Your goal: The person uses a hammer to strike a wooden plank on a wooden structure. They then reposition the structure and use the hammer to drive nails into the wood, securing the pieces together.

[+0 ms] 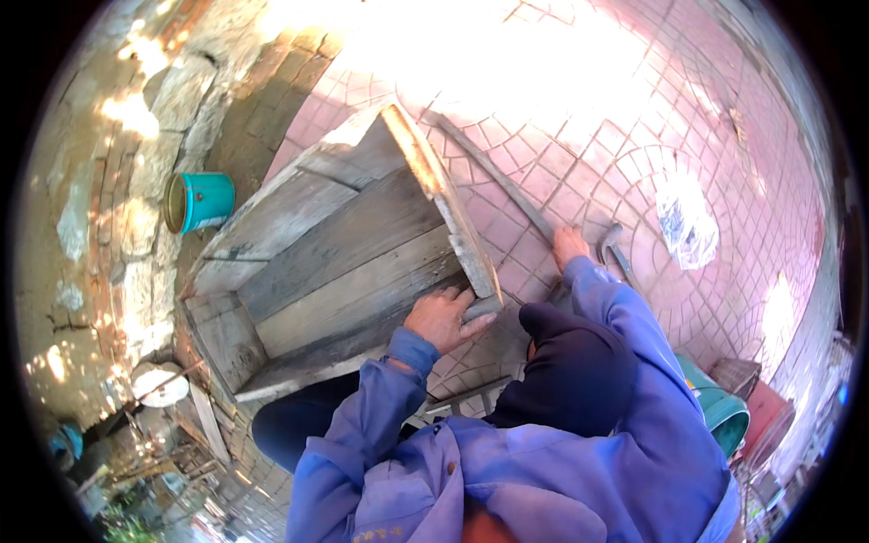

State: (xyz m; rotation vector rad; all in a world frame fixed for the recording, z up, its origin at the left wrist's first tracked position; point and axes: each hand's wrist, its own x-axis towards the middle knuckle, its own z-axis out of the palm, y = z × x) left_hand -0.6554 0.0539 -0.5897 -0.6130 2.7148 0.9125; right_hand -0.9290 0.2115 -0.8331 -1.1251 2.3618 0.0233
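A weathered wooden box [335,244], open at the top, rests tilted on the paving in front of me, its inner boards showing. My left hand [442,319] is closed over the box's near right corner, fingers inside the rim and thumb outside. Off to the right, my right hand [569,246] holds the near end of a long narrow wooden strip [498,175], which slants away along the ground past the box. Beside that hand lies a tool with a curved metal head [611,237], which looks like a claw hammer; my sleeve hides part of it.
A clear plastic bag [685,222] lies on the pink paving at the right. Left of the box stands a teal bucket [208,201] by a rough stone wall [149,231]. A green bucket [727,421] and a red container [769,418] are at my lower right. Loose boards [208,421] lie lower left.
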